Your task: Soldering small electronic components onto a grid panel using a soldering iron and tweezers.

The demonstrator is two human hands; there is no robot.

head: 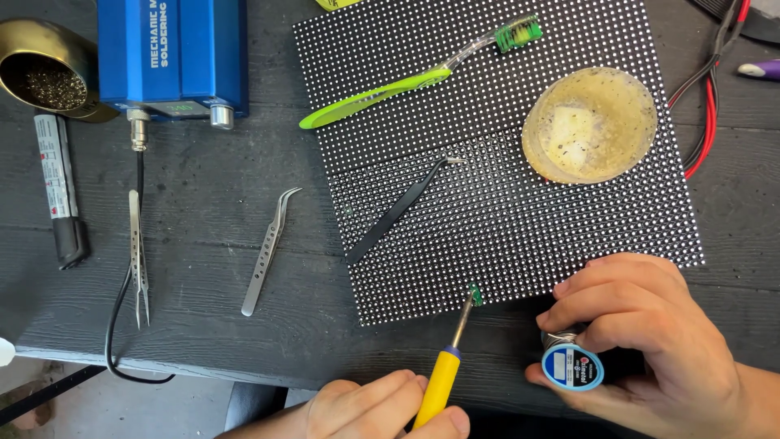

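My left hand (382, 410) grips a yellow-handled soldering iron (443, 378) at the bottom centre. Its metal tip touches a small green part (475, 294) at the near edge of a black dotted LED panel (520, 211). My right hand (650, 333) holds a small spool of solder wire (571, 364) with a blue end cap, just off the panel's near right corner. On the panel lie black tweezers (398, 210), a green toothbrush (406, 81) and a round yellowish dish of flux (589, 123).
A blue soldering station (171, 53) stands at the back left, beside a brass tip-cleaner bowl (49, 73). A marker (61, 187), straight steel tweezers (140, 260) and curved steel tweezers (268, 252) lie on the dark wooden table (244, 341). Red and black wires (711, 97) run at the right.
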